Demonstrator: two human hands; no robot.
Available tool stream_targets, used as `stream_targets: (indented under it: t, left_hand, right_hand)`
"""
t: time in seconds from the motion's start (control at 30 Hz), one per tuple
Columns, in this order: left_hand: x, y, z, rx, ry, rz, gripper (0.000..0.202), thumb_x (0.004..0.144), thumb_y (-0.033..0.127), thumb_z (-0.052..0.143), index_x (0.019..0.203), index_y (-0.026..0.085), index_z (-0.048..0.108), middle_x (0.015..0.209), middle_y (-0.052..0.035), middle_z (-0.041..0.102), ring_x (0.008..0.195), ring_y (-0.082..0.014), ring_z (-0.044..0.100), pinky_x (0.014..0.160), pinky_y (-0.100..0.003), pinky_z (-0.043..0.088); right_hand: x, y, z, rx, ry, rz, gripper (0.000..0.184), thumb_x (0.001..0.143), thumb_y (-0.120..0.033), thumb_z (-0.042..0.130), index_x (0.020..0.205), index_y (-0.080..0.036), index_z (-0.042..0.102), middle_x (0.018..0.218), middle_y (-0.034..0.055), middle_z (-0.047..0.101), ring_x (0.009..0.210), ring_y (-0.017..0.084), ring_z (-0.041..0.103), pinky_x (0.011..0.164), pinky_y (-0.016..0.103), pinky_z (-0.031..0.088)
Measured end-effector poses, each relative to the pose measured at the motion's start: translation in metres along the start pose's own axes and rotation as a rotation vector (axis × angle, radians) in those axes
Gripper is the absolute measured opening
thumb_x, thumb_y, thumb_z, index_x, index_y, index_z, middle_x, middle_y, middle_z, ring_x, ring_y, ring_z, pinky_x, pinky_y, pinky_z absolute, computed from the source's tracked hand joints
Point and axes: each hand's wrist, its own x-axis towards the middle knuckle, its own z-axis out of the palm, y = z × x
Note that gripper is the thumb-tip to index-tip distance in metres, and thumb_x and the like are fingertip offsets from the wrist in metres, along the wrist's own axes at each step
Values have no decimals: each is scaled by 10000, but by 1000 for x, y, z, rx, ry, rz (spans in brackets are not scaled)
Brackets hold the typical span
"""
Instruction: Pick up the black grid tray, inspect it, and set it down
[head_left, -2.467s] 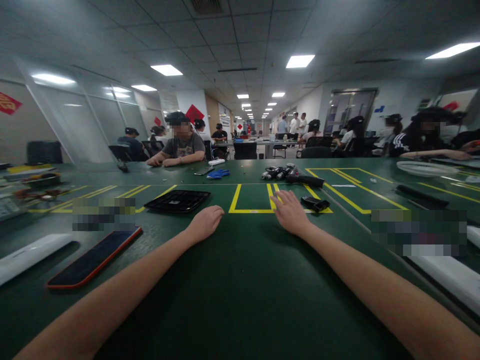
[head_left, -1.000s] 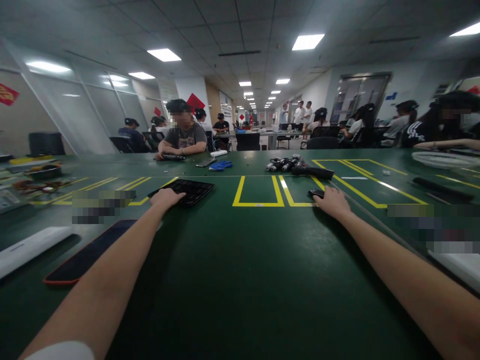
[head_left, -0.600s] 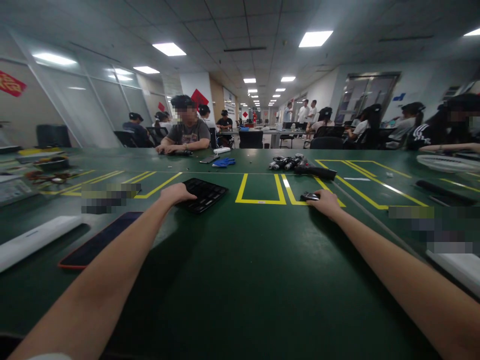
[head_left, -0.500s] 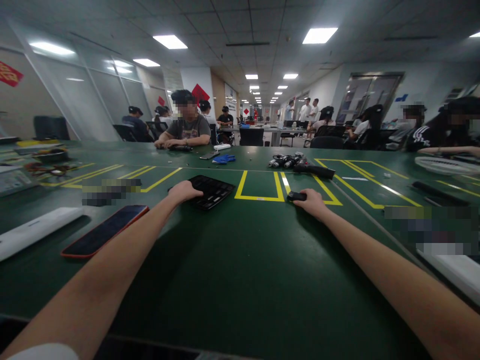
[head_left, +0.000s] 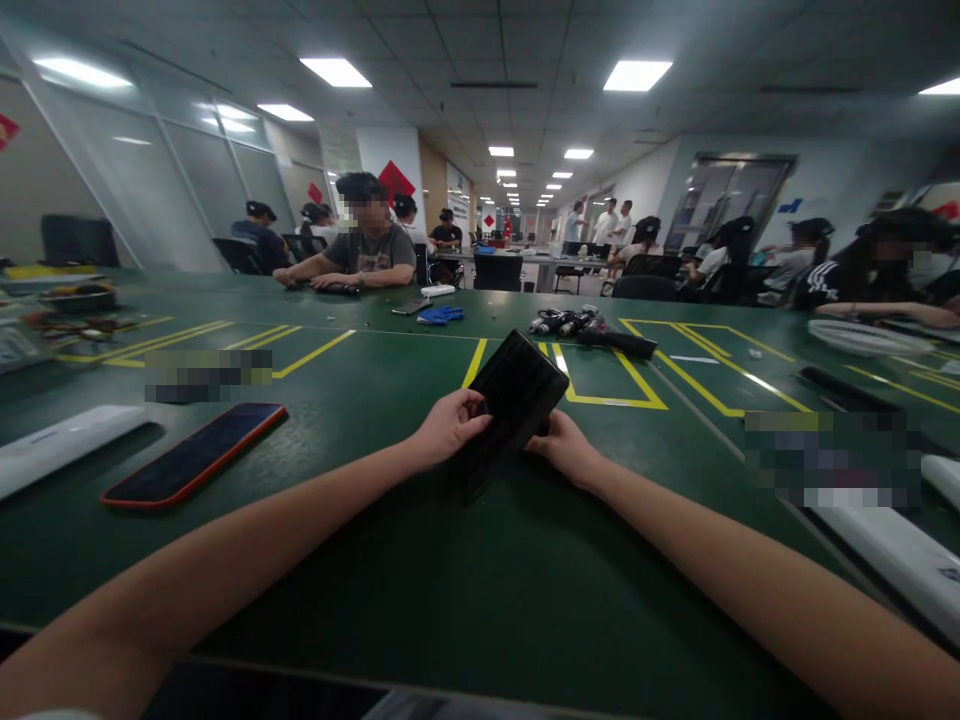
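Observation:
A flat black tray-like panel [head_left: 519,392] is lifted off the green table [head_left: 420,560] and tilted up in front of me. My left hand [head_left: 448,425] grips its left lower edge with curled fingers. My right hand [head_left: 561,445] is closed at its right lower edge. The small black part that my right hand took is hidden behind the panel or in that hand.
A phone in a red case [head_left: 196,452] lies at the left, with a white bar [head_left: 60,445] beyond it. Black tools [head_left: 583,325] and a blue glove [head_left: 439,315] lie farther back. Another white bar [head_left: 892,545] is at the right. Several people sit at the table's far sides.
My left hand took the black panel and my right hand a small black part. Both hands came together at the middle, and the panel is now raised and tilted.

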Motion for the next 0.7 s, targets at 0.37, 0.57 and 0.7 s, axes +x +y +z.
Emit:
stream_targets:
  t: [0.37,0.57,0.7]
  left_hand:
    - [-13,-4,1,-14,-54,102,405,703,361,645,1005,128,510,919,-90,601,812,-204,592,713,-317,480]
    - [-14,2,-4,4,-108,176,384,649,307,689,962,140,541,975,-85,615,876,-217,588,763,-311,473]
    - [-10,-2,-1,89,-91,121,417,649,332,671,989,136,530,750,-4,559,674,-148,535,630,-268,433]
  right_hand:
    - [-4,-6,-7,-77,-139,-64,431,625,-279,723,1004,-188,539,1004,35,575,953,189,544,933,383,419]
    - [-3,-6,-11,-321,-140,-103,503,657,-324,704,1103,-168,532,1086,80,565,1034,232,531,968,434,400]
    - [2,-3,-11,-412,-177,-243,368,698,-326,663,1030,-182,598,1044,68,624,1064,259,530,1004,449,379]
